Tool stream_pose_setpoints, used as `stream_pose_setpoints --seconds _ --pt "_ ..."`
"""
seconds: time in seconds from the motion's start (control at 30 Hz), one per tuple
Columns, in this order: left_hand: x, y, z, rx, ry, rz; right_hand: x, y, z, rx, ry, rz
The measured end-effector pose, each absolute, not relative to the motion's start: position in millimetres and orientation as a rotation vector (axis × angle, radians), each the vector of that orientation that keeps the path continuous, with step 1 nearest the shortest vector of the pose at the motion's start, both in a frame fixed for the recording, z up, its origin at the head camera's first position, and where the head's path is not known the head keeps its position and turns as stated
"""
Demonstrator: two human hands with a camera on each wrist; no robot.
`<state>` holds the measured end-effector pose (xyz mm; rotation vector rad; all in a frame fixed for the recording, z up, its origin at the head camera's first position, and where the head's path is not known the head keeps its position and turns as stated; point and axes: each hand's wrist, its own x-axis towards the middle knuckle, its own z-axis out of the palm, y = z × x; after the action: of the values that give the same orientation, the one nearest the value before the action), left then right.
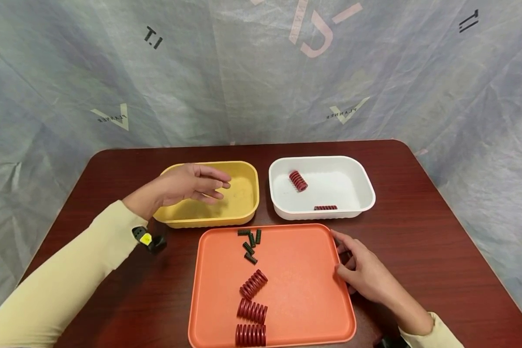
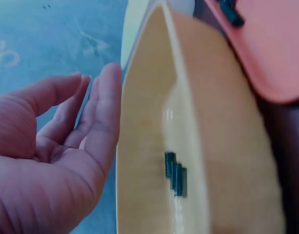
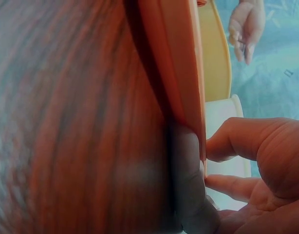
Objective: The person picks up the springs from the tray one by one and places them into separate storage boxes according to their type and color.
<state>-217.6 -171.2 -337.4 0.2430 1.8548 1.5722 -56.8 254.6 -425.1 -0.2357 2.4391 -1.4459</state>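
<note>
My left hand (image 1: 193, 183) hovers over the yellow bin (image 1: 200, 222), fingers loosely extended and holding nothing. Inside that bin, small dark green springs (image 2: 176, 174) show in the left wrist view. My right hand (image 1: 365, 270) grips the right rim of the orange tray (image 1: 306, 275), with thumb and fingers on either side of the edge. On the tray, several small dark green springs (image 1: 248, 248) lie loosely grouped near the far edge. Three larger red springs (image 1: 252, 311) lie in a column nearer the front.
A white bin (image 1: 361, 203) stands to the right of the yellow one, behind the tray. It holds two red springs (image 1: 297, 181), one mostly hidden by the near wall. The dark red wooden table (image 1: 417, 217) backs onto a grey printed curtain (image 1: 243, 87).
</note>
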Motion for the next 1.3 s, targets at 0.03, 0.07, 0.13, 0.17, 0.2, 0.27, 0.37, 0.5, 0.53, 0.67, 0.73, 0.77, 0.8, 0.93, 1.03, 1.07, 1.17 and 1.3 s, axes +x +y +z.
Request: stream_pose_setpoints --seconds 0.03,0.07,0.13,0.17,0.2,0.27,0.37,0.5,0.53,0.67,0.73,0.77,0.8,0.93,1.03,1.07,1.17,1.3 --pt "-212.3 -170.0 -337.3 0.259 1.862 1.576 -56.7 254.6 -425.1 -0.234 2.442 -1.444" --pt "-207.1 -168.5 -337.3 0.268 1.865 1.583 -56.5 254.6 -425.2 -0.232 2.444 -1.443" --pt "-197.3 -165.0 -338.1 0.284 1.873 1.592 -56.2 254.6 -425.1 -0.231 2.448 -1.441" --pt "-192.7 -163.2 -338.8 0.291 1.878 1.595 -56.1 254.6 -425.1 -0.231 2.449 -1.442" --pt "-188.1 -161.4 -339.6 0.297 1.881 1.597 -56.1 254.5 -425.0 -0.232 2.451 -1.442" --pt "-179.4 -157.7 -341.7 0.301 1.885 1.595 -56.1 254.4 -425.0 -0.237 2.447 -1.449" --pt "-167.5 -153.7 -346.8 0.324 1.874 1.595 -56.1 254.3 -425.0 -0.242 2.444 -1.454" --pt "-154.6 -150.0 -355.2 0.337 1.842 1.612 -55.6 253.9 -425.2 -0.238 2.452 -1.441" --pt "-151.9 -149.5 -357.5 0.339 1.836 1.616 -55.5 253.7 -425.1 -0.233 2.453 -1.437" --pt "-142.8 -146.9 -367.6 0.331 1.799 1.631 -55.5 253.9 -425.0 -0.239 2.457 -1.440" --pt "-138.9 -145.2 -373.2 0.335 1.778 1.635 -55.9 254.1 -425.1 -0.239 2.451 -1.447" --pt "-137.2 -144.5 -375.8 0.337 1.766 1.638 -56.1 254.3 -425.2 -0.243 2.450 -1.452" --pt "-135.5 -143.6 -378.5 0.341 1.757 1.640 -56.4 254.2 -425.2 -0.238 2.448 -1.453" --pt "-127.7 -140.0 -387.1 0.345 1.710 1.641 -56.3 254.2 -425.3 -0.247 2.440 -1.464" --pt "-123.2 -137.7 -392.9 0.311 1.690 1.642 -56.4 254.2 -425.5 -0.246 2.438 -1.464" --pt "-122.2 -137.3 -394.7 0.300 1.687 1.644 -56.4 254.0 -425.3 -0.245 2.437 -1.464" --pt "-120.9 -136.5 -399.6 0.271 1.689 1.649 -56.4 253.7 -424.9 -0.245 2.434 -1.468" --pt "-121.7 -134.6 -406.7 0.250 1.686 1.647 -56.4 253.6 -424.4 -0.250 2.432 -1.468"
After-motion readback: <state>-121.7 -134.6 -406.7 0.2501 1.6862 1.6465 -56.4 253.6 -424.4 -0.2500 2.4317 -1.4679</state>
